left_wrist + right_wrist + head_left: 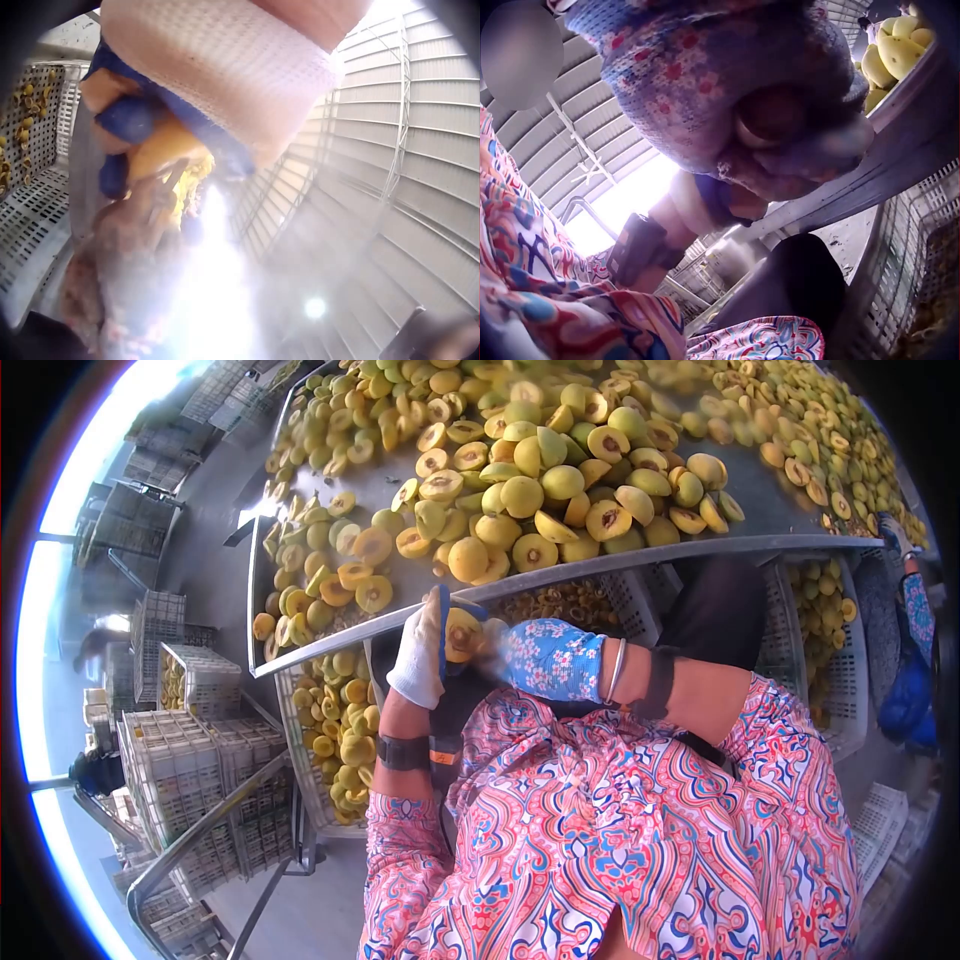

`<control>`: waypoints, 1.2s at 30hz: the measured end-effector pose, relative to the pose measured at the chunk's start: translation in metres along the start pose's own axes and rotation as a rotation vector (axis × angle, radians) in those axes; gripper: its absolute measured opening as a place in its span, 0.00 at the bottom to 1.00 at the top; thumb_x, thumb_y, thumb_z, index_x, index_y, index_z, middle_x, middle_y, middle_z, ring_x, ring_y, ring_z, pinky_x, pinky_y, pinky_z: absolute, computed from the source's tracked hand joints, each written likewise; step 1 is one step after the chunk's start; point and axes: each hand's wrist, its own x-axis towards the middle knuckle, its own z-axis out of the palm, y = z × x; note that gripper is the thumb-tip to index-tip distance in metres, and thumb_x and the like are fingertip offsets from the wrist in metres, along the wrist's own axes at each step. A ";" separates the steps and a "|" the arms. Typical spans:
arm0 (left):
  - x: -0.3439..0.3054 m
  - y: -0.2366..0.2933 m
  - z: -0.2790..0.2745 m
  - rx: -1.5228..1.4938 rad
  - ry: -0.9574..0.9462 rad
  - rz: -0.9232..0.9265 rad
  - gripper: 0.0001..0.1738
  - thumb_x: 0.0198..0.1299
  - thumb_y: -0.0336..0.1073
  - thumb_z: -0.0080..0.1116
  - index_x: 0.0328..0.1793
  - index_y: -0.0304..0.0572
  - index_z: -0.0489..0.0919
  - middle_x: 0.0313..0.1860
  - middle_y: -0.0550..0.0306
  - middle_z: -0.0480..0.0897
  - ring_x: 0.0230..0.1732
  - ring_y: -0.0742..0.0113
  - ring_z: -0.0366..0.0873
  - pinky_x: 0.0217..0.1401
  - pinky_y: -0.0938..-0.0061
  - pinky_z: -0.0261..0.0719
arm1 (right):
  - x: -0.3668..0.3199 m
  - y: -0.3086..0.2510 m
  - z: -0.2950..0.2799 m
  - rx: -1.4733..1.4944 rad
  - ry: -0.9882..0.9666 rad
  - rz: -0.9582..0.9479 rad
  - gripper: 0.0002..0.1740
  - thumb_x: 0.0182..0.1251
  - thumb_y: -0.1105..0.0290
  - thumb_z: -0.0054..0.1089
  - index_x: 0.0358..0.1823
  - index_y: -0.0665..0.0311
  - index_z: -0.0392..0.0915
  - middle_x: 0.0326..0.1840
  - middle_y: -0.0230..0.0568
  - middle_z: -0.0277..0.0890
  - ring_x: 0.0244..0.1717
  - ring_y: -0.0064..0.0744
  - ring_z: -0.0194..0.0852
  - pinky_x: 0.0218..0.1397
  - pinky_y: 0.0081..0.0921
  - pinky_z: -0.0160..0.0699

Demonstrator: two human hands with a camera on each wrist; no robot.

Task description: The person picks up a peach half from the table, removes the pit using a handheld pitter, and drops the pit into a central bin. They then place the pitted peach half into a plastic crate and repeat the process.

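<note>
My left hand [418, 650], in a white glove with blue-coated fingers, holds a yellow peach half [462, 635] at the table's near edge, its cut face showing. My right hand [492, 643], blurred below a blue floral sleeve [550, 660], is right up against the fruit. In the left wrist view, ragged yellow flesh [193, 180] shows between the blue fingers [127, 120] and the right hand. The right wrist view shows the right hand's fingers curled round a round-ended handle [769, 118]; I cannot tell what tool it is.
Halved peaches [540, 480] heap on a metal-rimmed table [560, 565]. Below the rim stand crates of peach halves [345, 730] and brownish scraps [560, 605]. Stacked crates [190, 780] and a metal rail [200, 835] are at left. Another person's gloved hand [893, 535] is at far right.
</note>
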 end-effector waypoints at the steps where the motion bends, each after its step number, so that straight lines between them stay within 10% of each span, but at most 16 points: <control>1: 0.001 0.004 -0.005 0.036 -0.051 -0.026 0.33 0.70 0.63 0.43 0.47 0.37 0.81 0.33 0.58 0.84 0.29 0.72 0.82 0.29 0.80 0.80 | 0.000 0.001 0.003 0.183 -0.008 0.054 0.16 0.76 0.60 0.45 0.46 0.65 0.74 0.38 0.57 0.78 0.39 0.59 0.78 0.39 0.47 0.75; 4: 0.011 0.015 -0.023 -0.055 -0.233 -0.133 0.34 0.69 0.63 0.44 0.57 0.38 0.77 0.41 0.53 0.84 0.38 0.71 0.82 0.38 0.76 0.82 | 0.006 -0.008 -0.003 0.501 0.036 0.228 0.15 0.74 0.61 0.48 0.47 0.67 0.74 0.41 0.58 0.78 0.42 0.57 0.78 0.41 0.44 0.76; 9: -0.007 -0.005 0.034 0.112 0.147 0.544 0.38 0.72 0.62 0.39 0.73 0.37 0.62 0.59 0.44 0.76 0.59 0.59 0.75 0.59 0.68 0.78 | 0.014 -0.013 -0.002 0.742 0.308 0.233 0.18 0.73 0.59 0.52 0.49 0.69 0.72 0.38 0.53 0.80 0.37 0.44 0.81 0.39 0.37 0.78; 12: 0.004 -0.030 0.032 -0.156 0.190 0.492 0.29 0.74 0.55 0.42 0.67 0.38 0.69 0.54 0.51 0.79 0.50 0.69 0.77 0.54 0.74 0.77 | 0.013 -0.017 -0.003 0.990 0.095 0.499 0.13 0.74 0.58 0.51 0.44 0.61 0.70 0.22 0.27 0.67 0.20 0.21 0.66 0.23 0.20 0.65; 18: 0.004 -0.022 0.023 -0.392 0.053 0.260 0.29 0.72 0.57 0.44 0.55 0.36 0.77 0.41 0.54 0.81 0.36 0.70 0.79 0.40 0.74 0.81 | 0.007 -0.023 -0.020 1.733 -0.144 0.616 0.13 0.77 0.55 0.47 0.34 0.53 0.70 0.16 0.17 0.59 0.11 0.11 0.49 0.12 0.15 0.46; 27: 0.011 -0.037 0.033 -0.195 0.400 0.486 0.31 0.72 0.59 0.43 0.49 0.34 0.79 0.35 0.54 0.81 0.30 0.68 0.79 0.35 0.74 0.81 | 0.009 -0.025 -0.013 1.639 -0.161 0.557 0.17 0.75 0.49 0.49 0.35 0.54 0.68 0.18 0.18 0.53 0.13 0.10 0.46 0.14 0.11 0.48; 36: 0.006 -0.032 0.029 -0.389 0.213 0.326 0.36 0.70 0.64 0.42 0.52 0.33 0.78 0.33 0.50 0.82 0.33 0.65 0.80 0.38 0.72 0.81 | 0.011 -0.032 -0.017 1.760 -0.182 0.714 0.13 0.78 0.55 0.47 0.34 0.52 0.69 0.17 0.18 0.56 0.12 0.09 0.49 0.13 0.11 0.44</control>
